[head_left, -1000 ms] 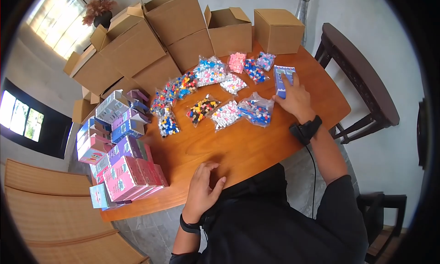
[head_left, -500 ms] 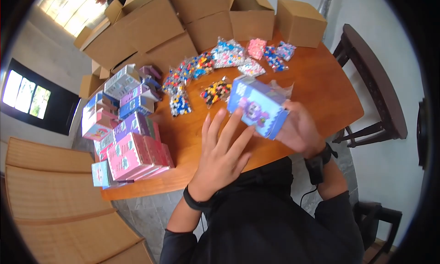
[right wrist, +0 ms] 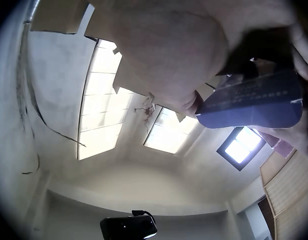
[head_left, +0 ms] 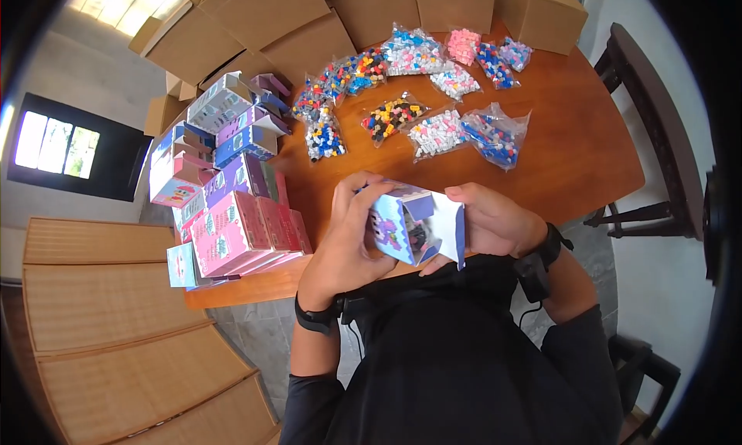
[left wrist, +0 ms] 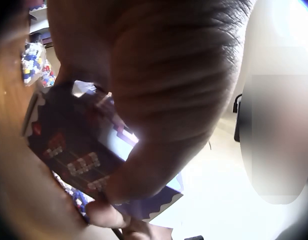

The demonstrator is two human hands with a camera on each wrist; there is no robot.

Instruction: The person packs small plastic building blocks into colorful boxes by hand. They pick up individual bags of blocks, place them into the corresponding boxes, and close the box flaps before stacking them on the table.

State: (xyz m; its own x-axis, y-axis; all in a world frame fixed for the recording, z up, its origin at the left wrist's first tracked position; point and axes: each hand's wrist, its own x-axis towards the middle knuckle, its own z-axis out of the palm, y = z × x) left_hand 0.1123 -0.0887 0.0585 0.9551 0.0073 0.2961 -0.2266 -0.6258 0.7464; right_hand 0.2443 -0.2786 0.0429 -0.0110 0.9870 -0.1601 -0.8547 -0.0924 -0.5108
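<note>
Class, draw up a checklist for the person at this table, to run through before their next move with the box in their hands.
1. Left hand gripping the box: ok, fingers curled round it.
2. Right hand in contact: ok, thumb at the edge of the flap.
3. Box end open: ok, the flap stands out.
4. Contents identified: cannot tell; something shows inside, but unclearly.
5. Box resting on the table: not ok, held up in the hands.
6. Bags of pieces apart from the hands: ok, farther back.
</note>
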